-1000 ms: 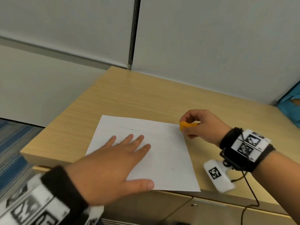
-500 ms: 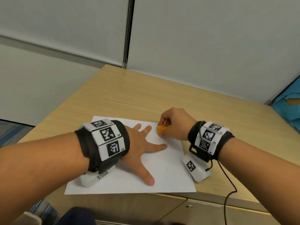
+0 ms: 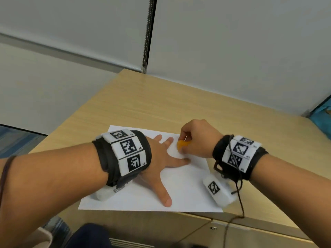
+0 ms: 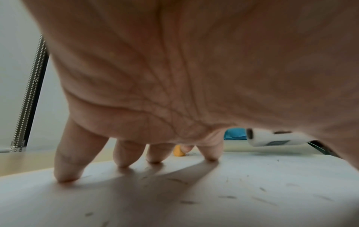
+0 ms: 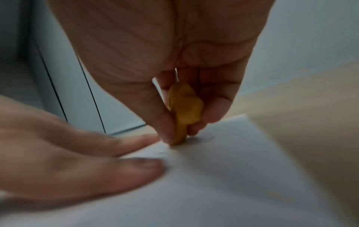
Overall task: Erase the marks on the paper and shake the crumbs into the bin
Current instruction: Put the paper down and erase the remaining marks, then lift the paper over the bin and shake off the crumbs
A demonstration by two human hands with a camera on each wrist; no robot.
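Observation:
A white sheet of paper [image 3: 186,190] lies near the front edge of the wooden desk [image 3: 179,104]. My left hand [image 3: 164,158] lies flat on it with fingers spread, fingertips [image 4: 66,176] pressing the sheet. My right hand [image 3: 195,140] pinches a small orange eraser [image 3: 181,144] between thumb and fingers. In the right wrist view the eraser [image 5: 183,113] touches the paper [image 5: 233,176] near its far edge, just beyond my left fingers. Short dark crumbs [image 4: 227,196] lie scattered on the paper [image 4: 252,176] in the left wrist view. No bin is in view.
Grey partition walls [image 3: 232,51] stand behind the desk, with a metal strip [image 3: 147,36] between them. Something blue [image 3: 322,111] sits at the desk's far right. A cable [image 3: 240,199] hangs from my right wristband over the front edge. Drawer fronts [image 3: 232,235] are below.
My left hand slid forward and settled flat on the paper. My right hand brought the eraser left from beside the sheet onto its far edge, next to my left fingers.

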